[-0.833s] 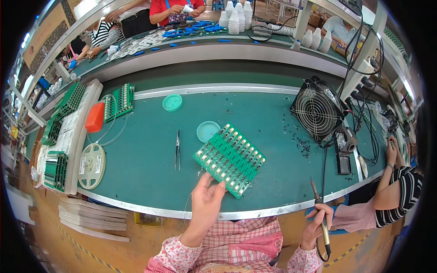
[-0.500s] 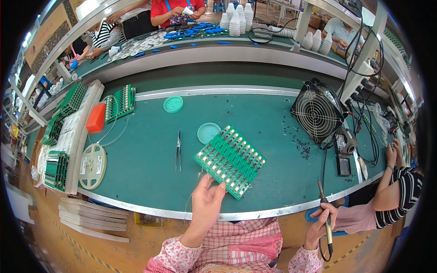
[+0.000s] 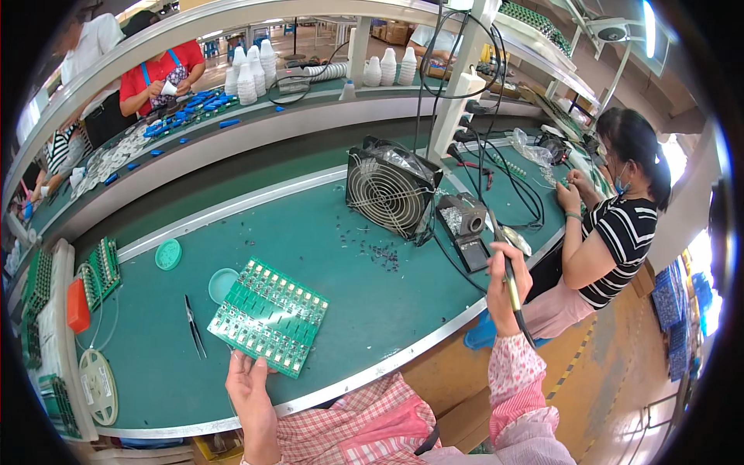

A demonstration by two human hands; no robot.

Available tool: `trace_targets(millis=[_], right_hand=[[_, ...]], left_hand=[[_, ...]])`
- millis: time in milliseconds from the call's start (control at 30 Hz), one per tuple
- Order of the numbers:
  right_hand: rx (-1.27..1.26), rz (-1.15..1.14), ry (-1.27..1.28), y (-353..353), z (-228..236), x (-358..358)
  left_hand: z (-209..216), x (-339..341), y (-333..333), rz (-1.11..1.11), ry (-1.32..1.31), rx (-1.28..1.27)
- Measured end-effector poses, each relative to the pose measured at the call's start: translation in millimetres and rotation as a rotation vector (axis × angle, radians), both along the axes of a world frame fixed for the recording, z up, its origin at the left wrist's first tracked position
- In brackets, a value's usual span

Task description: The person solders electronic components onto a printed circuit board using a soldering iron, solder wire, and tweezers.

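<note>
My left hand (image 3: 252, 391) grips the near edge of a green circuit board panel (image 3: 271, 316) with rows of white parts, held tilted over the green mat. My right hand (image 3: 502, 298) is closed around the handle of a soldering iron (image 3: 512, 287), whose tip end points up beside the soldering iron stand (image 3: 471, 225). Left of the panel lie black-and-silver tweezers (image 3: 194, 327). A round green dish (image 3: 224, 284) is partly covered by the panel's far corner.
A black fan (image 3: 391, 190) with a wire guard stands beyond the scattered dark bits. Farther left are a green round dish (image 3: 168, 254), a red box (image 3: 77, 306), a pale reel (image 3: 99, 387) and stacked boards (image 3: 102, 271). A co-worker (image 3: 620, 225) sits at the right; cables (image 3: 515, 209) hang nearby.
The view has swung to the right. My right hand has lifted the soldering iron from beyond the table's front edge up to near its stand. My left hand keeps its hold on the panel.
</note>
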State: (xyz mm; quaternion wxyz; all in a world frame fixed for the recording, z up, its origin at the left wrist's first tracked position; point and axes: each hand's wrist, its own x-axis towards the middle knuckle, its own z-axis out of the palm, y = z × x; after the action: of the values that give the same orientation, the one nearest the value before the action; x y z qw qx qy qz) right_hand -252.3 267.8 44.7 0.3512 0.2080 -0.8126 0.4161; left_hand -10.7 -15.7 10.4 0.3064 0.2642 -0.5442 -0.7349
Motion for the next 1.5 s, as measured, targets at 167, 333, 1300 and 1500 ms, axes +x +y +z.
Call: trace_targets(millis=[167, 333, 1300, 1500], right_hand=[[0.178, 0.051, -0.169, 4.0, -13.0, -45.1], [-0.226, 0.079, -0.2, 17.3, -20.4, -24.5], [-0.356, 0.896, -1.168, -66.6, -11.6, 89.8], [-0.329, 0.982, -1.27, -85.8, -16.5, 123.6]], left_hand=[[-8.1, 3.2, -5.1, -0.04, 0.045, 0.081], [-5.1, 4.8, -7.9, -0.064, 0.048, 0.138], [8.8, 10.8, -34.3, -0.273, -0.008, 0.022], [37.0, -19.0, -68.3, -0.594, -0.242, -0.298]])
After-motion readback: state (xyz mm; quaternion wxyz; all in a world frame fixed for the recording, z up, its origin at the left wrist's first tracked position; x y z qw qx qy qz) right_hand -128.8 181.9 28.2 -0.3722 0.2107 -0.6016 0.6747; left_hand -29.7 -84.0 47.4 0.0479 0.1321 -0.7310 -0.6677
